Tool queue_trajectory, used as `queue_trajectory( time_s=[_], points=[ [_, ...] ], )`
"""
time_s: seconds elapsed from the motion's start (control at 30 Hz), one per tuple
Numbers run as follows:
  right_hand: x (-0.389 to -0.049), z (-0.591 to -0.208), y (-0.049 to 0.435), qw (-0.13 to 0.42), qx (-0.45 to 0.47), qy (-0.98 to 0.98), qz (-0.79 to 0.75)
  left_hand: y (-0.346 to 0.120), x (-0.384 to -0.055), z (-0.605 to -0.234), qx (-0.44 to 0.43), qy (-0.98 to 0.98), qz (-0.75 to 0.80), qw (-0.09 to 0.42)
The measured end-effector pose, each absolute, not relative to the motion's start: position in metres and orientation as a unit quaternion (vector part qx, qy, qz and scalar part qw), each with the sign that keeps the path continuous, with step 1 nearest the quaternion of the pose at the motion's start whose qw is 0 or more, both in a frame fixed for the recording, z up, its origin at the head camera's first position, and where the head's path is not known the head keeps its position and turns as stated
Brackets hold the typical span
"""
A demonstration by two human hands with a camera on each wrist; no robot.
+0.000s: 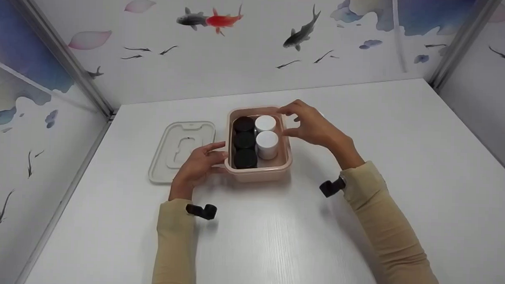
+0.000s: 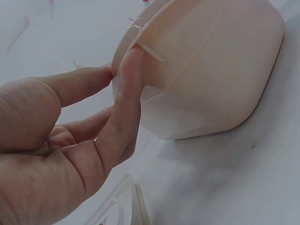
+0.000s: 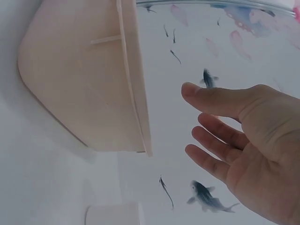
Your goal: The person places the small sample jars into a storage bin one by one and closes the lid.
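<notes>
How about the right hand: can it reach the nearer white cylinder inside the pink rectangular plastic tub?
Probably yes: empty right hand near the open tub, nothing covering the nearer cylinder.

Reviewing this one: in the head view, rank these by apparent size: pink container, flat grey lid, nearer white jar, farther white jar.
1. Pink container
2. Flat grey lid, partly covered by the left hand
3. Nearer white jar
4. Farther white jar, partly hidden
</notes>
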State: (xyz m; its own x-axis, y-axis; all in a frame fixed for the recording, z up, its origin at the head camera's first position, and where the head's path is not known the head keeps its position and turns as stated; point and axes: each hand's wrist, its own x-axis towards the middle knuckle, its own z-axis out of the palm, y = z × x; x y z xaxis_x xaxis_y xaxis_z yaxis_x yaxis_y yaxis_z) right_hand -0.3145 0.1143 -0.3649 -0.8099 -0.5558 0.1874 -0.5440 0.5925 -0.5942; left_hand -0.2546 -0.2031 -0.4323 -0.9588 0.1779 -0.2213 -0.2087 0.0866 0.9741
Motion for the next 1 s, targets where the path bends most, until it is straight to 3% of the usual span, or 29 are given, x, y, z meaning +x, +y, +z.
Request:
queue_trajectory(
  time_s=[0.33,0.83,1.0],
  points=[
    [-0.313,-0.377,0.144,-0.036,-0.248,0.877,-0.411,-0.204,-0.256,-0.434,-0.005,0.732,0.666,0.141],
    [-0.332,-0.395,0.168,-0.102,-0.145,0.894,-0.411,-0.206,-0.256,-0.433,-0.008,0.726,0.672,0.144],
    [-0.339,-0.411,0.176,-0.086,-0.098,0.89,-0.437,-0.204,-0.255,-0.433,-0.012,0.723,0.675,0.148]
  ],
)
